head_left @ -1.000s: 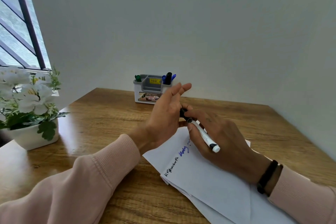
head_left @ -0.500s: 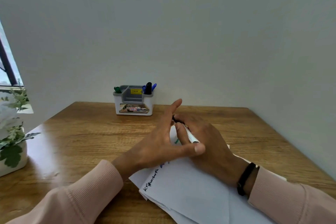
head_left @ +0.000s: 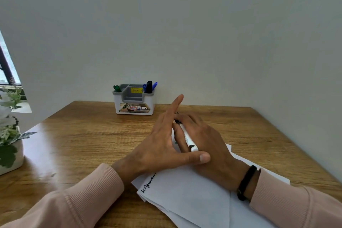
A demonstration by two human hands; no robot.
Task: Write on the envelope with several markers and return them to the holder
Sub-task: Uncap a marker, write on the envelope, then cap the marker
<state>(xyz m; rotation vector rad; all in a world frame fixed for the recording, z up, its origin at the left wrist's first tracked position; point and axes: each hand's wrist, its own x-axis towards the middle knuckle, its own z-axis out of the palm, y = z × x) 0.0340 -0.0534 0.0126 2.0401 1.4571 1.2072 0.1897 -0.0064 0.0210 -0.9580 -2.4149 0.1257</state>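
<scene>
I see the right hand (head_left: 201,140) wrapped around a white marker with a black end (head_left: 187,138), over the white paper envelope (head_left: 188,192) lying on the wooden table (head_left: 83,135). The left hand (head_left: 162,146) rests flat with fingers spread, holding nothing, against the right. The grey-and-white plastic marker holder (head_left: 134,101) stands at the wall.

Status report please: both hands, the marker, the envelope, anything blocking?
Right hand grips white marker, tip over envelope. Left hand open, beside it on envelope. Path to holder clear.
</scene>
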